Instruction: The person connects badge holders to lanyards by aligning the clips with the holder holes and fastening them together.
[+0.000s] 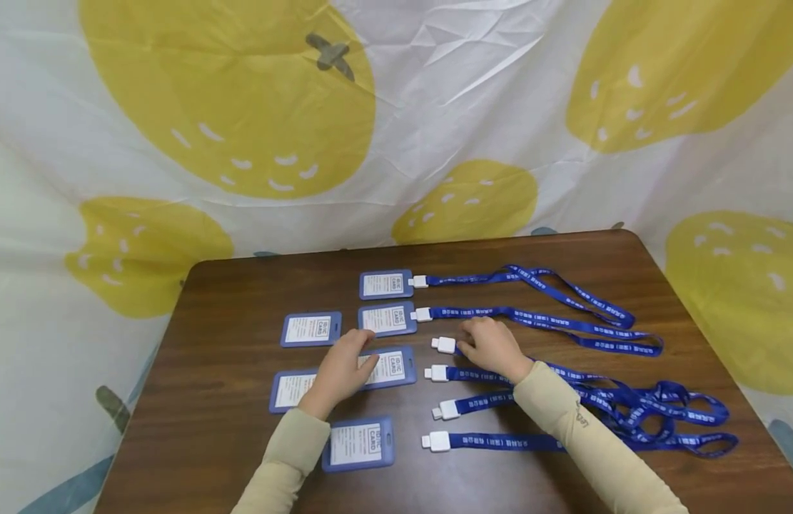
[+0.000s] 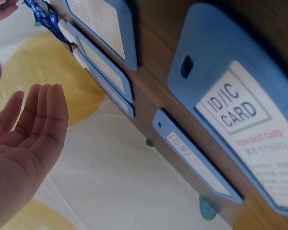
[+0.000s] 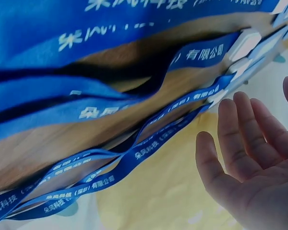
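Observation:
My left hand (image 1: pixel 343 368) hovers, fingers relaxed, over a blue ID card holder (image 1: pixel 396 366), partly covering it and another card holder (image 1: pixel 290 391) to its left. In the left wrist view the left hand (image 2: pixel 29 129) holds nothing. My right hand (image 1: pixel 495 348) is above a blue lanyard whose white clip (image 1: pixel 444 345) points left toward the covered holder; whether it touches the strap I cannot tell. Loosely bent and holding nothing, the right hand (image 3: pixel 252 148) shows in the right wrist view. Two far card holders (image 1: pixel 383 284) are joined to lanyards (image 1: pixel 473 279).
Other card holders lie at the left (image 1: pixel 310 329) and near the front (image 1: pixel 360 444). Three more lanyards with white clips (image 1: pixel 439 441) lie below the right hand, their straps tangled (image 1: pixel 659 414) at right. Behind the brown table (image 1: pixel 229 321) hangs a lemon-patterned cloth (image 1: pixel 383 128).

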### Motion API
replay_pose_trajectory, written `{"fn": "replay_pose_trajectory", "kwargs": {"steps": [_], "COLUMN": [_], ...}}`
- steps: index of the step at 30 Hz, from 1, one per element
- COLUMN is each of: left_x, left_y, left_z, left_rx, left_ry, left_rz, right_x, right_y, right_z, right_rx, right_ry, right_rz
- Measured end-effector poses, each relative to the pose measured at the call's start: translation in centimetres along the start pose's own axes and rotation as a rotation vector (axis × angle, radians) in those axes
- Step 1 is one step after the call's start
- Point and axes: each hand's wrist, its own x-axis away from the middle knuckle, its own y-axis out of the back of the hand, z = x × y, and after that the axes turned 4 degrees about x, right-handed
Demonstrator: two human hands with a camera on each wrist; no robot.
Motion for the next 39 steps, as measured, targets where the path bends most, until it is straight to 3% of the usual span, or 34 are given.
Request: {"fn": "replay_pose_trajectory", "kwargs": {"steps": [3,13,25,31,39], "left_x": [0.2,0.3,-0.3,-0.6,-0.7], "left_y": [-0.2,-1.2,-1.9,-2.4,-2.7], "left_z": [0.3,1.3,1.0,1.0,0.9], "left_rx": [-0.039,-0.32,-0.375,-0.423,-0.452], "left_ry": [-0.022,-0.111,-0.029,-0.013,0.007], "left_rz": [0.02,0.057,0.166,0.18,0.218], "right_x": [0.1,0.0,-0.8,-1.1,-1.1], "right_y": [-0.4,-1.4,-1.8,-2.2,-2.4], "right_z": [0.3,1.2,1.5,1.7,1.6], "right_rx": [0.021,0.077,0.066,0.07,0.115], "right_ry": [0.022,0.023,-0.012,-0.033,0.008], "right_rz": [-0.002,0.023,0.083,0.128,0.083]}}
